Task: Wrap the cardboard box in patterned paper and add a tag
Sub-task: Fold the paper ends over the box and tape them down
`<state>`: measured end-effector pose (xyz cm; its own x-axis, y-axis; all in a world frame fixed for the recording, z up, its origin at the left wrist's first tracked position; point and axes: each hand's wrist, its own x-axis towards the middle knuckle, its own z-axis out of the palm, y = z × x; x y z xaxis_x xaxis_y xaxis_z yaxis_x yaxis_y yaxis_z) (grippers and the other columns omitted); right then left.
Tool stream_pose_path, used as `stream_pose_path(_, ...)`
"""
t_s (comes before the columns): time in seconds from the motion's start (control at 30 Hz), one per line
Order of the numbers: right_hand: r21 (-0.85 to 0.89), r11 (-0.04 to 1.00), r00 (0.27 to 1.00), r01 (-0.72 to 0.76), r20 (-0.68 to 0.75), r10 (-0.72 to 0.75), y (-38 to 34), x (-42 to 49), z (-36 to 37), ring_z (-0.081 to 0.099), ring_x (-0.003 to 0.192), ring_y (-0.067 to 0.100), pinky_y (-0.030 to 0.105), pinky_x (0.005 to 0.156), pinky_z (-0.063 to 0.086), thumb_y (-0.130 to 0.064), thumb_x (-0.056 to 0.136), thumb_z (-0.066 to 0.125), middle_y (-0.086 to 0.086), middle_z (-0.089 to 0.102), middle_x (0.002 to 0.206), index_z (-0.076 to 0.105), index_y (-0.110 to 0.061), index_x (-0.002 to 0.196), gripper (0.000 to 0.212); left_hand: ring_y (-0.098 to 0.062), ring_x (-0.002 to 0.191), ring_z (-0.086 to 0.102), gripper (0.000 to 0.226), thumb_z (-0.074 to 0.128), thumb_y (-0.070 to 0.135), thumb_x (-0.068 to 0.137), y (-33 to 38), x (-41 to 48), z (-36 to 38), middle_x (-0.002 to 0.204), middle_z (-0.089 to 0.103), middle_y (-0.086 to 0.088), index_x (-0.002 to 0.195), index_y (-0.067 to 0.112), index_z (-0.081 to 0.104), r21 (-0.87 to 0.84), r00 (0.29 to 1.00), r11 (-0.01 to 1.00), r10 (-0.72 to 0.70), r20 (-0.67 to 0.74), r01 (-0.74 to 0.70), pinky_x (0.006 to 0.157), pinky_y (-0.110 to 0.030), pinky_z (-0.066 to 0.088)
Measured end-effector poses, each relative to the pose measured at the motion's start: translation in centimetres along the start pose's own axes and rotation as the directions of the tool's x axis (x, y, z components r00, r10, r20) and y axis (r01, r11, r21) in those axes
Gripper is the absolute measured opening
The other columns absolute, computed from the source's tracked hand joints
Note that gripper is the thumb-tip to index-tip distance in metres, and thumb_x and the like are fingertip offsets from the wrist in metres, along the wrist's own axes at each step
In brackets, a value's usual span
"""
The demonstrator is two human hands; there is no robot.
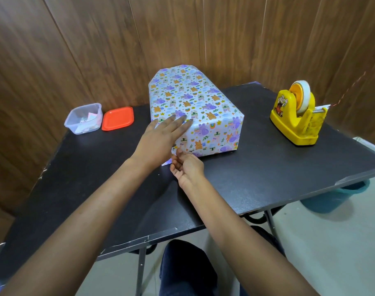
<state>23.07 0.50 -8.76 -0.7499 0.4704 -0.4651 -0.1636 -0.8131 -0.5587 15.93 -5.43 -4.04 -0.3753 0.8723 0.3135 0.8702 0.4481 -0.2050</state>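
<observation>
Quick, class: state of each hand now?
Left hand: open, flat on the box.
Right hand: curled by the box's lower edge; hold cannot be told.

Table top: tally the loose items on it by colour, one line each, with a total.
Patterned lilac: 1, the wrapped box
Clear: 1, the container
Orange-red: 1, the lid
Yellow: 1, the tape dispenser
Total: 4

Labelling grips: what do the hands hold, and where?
Left hand presses flat on the patterned-paper-wrapped box, near top edge, holding nothing; right hand, curled below: cannot tell.
</observation>
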Motion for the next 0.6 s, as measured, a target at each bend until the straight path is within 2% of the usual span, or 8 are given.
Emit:
stream_pose_path(0.1,-0.009,1.0,1.0,0.017,-0.002,-0.017,0.0,0.1,0.0,0.047,0.031,0.005,0.015,0.039,0.044,-0.002,0.094,0.051,-0.002,0.051,0.04,0.057,-0.009,0.072,0.025,-0.016,0.145,0.014,0.083,0.049,0.001,0.085,0.0,0.0,0.1,0.157,0.015,0.007,0.149,0.033,0.007,0.003,1.0,1.0,0.004,0.0,-0.004,0.112,-0.042,0.017)
stream_pose_path(0.23,-0.155,0.986,0.997,0.068,0.034,-0.063,-0.3,0.3,-0.1,0.054,0.033,0.009,0.021,0.042,0.051,0.0,0.095,0.047,-0.001,0.055,0.039,0.055,-0.006,0.071,0.027,-0.015,0.145,0.011,0.082,0.052,0.009,0.086,0.1,0.1,-0.1,0.158,0.011,0.007,0.149,0.033,0.005,0.019,0.999,1.0,-0.003,0.034,0.003,0.113,-0.042,0.016)
stream_pose_path(0.37,-0.375,0.922,0.994,0.098,0.075,-0.075,-0.3,0.0,0.0,0.062,0.038,0.015,0.022,0.043,0.053,0.001,0.097,0.041,0.009,0.061,0.067,0.054,-0.001,0.084,0.019,-0.016,0.145,0.012,0.085,0.054,0.008,0.084,0.1,0.0,-0.1,0.158,0.011,0.007,0.149,0.033,0.005,0.028,0.999,1.0,0.001,0.034,-0.002,0.113,-0.042,0.016)
stream_pose_path(0.43,-0.44,0.893,0.995,0.098,0.071,-0.074,-0.4,0.0,-0.1,0.062,0.037,0.018,0.022,0.04,0.051,0.0,0.098,0.038,0.01,0.06,0.072,0.054,0.0,0.088,0.019,-0.017,0.145,0.015,0.084,0.054,0.005,0.084,0.0,0.0,0.0,0.157,0.015,0.005,0.149,0.031,0.009,0.015,1.0,1.0,0.005,0.012,-0.006,0.112,-0.043,0.018)
stream_pose_path(0.6,-0.71,0.7,0.996,0.082,0.044,-0.073,-2.3,0.7,-0.5,0.053,0.026,0.018,0.017,0.033,0.043,-0.014,0.093,0.058,0.014,0.055,0.057,0.053,-0.005,0.082,0.015,-0.019,0.144,0.019,0.084,0.053,0.0,0.082,-0.1,0.1,0.2,0.156,0.018,0.005,0.149,0.03,0.012,0.036,1.0,0.999,0.023,-0.012,-0.023,0.11,-0.043,0.021)
